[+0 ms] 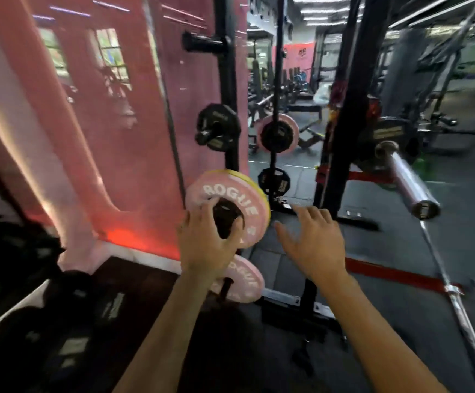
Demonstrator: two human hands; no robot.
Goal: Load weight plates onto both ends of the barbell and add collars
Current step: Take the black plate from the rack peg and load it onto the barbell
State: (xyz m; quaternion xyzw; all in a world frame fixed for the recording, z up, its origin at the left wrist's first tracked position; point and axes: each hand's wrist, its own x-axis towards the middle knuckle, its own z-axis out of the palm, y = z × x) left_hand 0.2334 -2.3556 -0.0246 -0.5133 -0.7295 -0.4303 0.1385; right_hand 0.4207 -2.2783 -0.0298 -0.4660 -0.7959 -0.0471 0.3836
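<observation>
Head view: a pink plate [225, 194] (lettered ROGUE, with a yellow plate [247, 177] behind it) is gripped at its black centre by the left hand [205, 239], fingers curled over the hub, low on the rack post [230, 80]. The right hand [313, 242] is held spread, touching nothing. The barbell sleeve [409, 180] is seen at right, bare.

Pink wall [134, 114], dark floor [401, 251] — ceiling striplights [327, 9]
</observation>
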